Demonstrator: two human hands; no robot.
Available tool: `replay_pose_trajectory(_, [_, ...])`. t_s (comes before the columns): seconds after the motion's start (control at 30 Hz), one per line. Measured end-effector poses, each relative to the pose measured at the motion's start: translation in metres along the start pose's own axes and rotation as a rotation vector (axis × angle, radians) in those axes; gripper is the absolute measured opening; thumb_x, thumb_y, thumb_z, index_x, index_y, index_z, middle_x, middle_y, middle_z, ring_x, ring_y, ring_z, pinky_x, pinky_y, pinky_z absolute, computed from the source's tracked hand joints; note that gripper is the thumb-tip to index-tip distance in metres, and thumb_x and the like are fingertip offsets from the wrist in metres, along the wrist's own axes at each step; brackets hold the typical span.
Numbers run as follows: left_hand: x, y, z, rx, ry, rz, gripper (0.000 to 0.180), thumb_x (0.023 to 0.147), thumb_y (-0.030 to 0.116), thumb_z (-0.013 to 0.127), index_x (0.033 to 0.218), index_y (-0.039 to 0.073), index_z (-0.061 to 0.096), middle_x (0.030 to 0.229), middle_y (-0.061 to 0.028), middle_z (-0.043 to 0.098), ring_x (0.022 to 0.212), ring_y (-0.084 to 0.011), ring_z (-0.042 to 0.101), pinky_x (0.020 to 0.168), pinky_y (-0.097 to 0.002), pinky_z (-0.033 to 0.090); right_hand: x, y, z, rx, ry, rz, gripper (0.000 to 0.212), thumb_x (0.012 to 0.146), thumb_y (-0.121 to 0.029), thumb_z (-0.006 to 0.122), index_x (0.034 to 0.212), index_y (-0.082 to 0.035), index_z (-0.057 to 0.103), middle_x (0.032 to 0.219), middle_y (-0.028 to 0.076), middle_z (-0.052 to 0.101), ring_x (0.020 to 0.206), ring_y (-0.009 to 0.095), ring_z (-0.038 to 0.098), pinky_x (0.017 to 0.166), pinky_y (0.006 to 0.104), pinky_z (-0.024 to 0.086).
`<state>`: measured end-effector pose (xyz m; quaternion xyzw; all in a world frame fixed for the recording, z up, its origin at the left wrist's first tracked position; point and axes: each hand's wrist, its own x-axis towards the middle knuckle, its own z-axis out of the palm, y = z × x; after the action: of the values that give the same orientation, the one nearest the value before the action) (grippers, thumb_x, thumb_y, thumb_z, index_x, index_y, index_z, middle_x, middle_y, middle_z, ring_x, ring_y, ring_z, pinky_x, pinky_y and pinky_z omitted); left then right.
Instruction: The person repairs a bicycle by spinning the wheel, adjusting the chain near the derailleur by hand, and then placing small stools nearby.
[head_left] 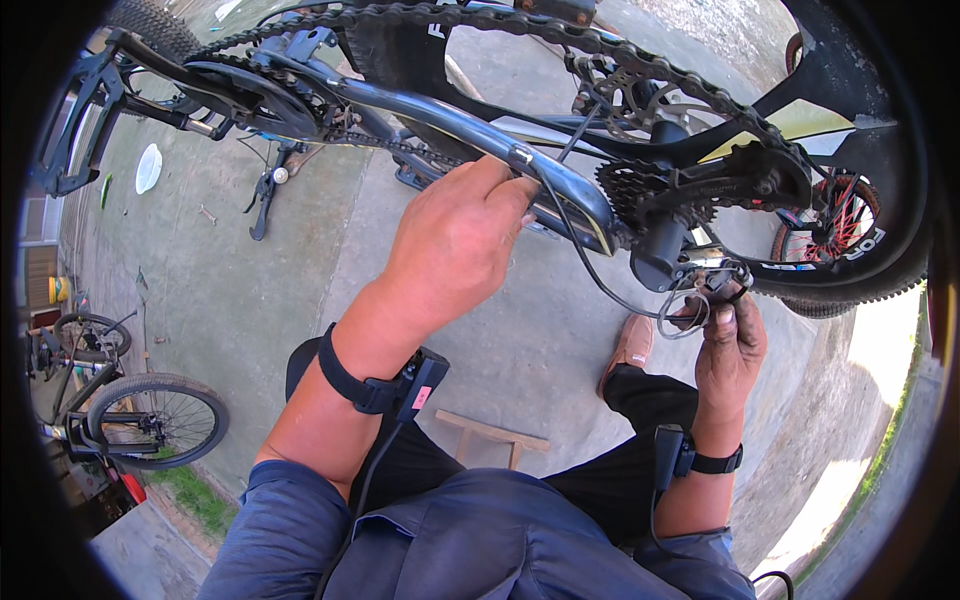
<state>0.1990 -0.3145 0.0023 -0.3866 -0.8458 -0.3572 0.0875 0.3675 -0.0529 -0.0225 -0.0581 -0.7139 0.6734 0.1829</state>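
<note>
A bicycle's blue-and-black frame tube (450, 125) slants across the upper middle. My left hand (455, 240) is closed around it, thumb and fingers pressed together at its lower side. From there a black gear cable (585, 265) curves down toward the rear derailleur (662, 250), beside the cassette (635, 185). My right hand (730, 350), its fingers darkened with grease, pinches the cable's end against the derailleur's lower part. A thin loop of bare wire (683, 318) hangs by those fingertips. What lies between them is partly hidden.
The chain (600, 40) and rear wheel (890, 240) run above and right of my hands. A crank pedal (75, 130) juts out at left. A brake lever (265, 200) hangs below the handlebar. Another bike's wheel (160, 420) stands lower left; a wooden piece (490, 430) lies between my legs.
</note>
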Motion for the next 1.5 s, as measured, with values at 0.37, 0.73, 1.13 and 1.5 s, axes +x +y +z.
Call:
replay_pose_trajectory(0.37, [-0.005,-0.003,0.01,-0.072,0.046,-0.06,0.021,0.073,-0.002,0.065,0.093,-0.002,0.059,0.085,-0.0135,0.055,0.079,-0.0334,0.058,0.066,-0.0397,0.047,-0.001,-0.004,0.001,0.048,-0.036,0.015,0.031,0.096,-0.016,0.053,0.123,-0.002,0.054,0.107,0.015,0.064,0.091,0.022,0.064,0.077,0.0379,0.054])
replay_pose_trajectory(0.73, [-0.008,-0.001,0.016,-0.115,0.079,-0.058,0.023,0.072,-0.002,0.066,0.094,-0.002,0.059,0.084,-0.0131,0.055,0.077,-0.033,0.058,0.065,-0.039,0.048,0.0,-0.005,0.0,0.038,-0.032,0.001,0.031,0.096,-0.015,0.053,0.123,-0.001,0.055,0.108,0.011,0.063,0.09,0.02,0.063,0.081,0.0357,0.052])
replay_pose_trajectory(1.13, [-0.008,-0.003,0.02,-0.103,0.083,-0.061,0.019,0.076,-0.001,0.065,0.094,-0.002,0.059,0.084,-0.0131,0.056,0.076,-0.0327,0.058,0.064,-0.0389,0.048,0.002,-0.009,0.003,0.009,-0.001,0.022,0.032,0.095,-0.017,0.054,0.122,0.0,0.055,0.107,0.013,0.064,0.086,0.019,0.063,0.078,0.0331,0.052])
replay_pose_trajectory(1.5, [-0.008,0.02,0.028,-0.772,0.03,-0.563,0.006,0.089,0.004,0.055,0.093,0.0,0.057,0.08,-0.0045,0.057,0.071,-0.0122,0.057,0.062,-0.0278,0.046,0.003,-0.013,0.013,0.014,0.089,0.035,0.031,0.093,-0.021,0.058,0.112,0.004,0.06,0.085,0.011,0.064,0.075,0.016,0.061,0.066,0.0284,0.05])
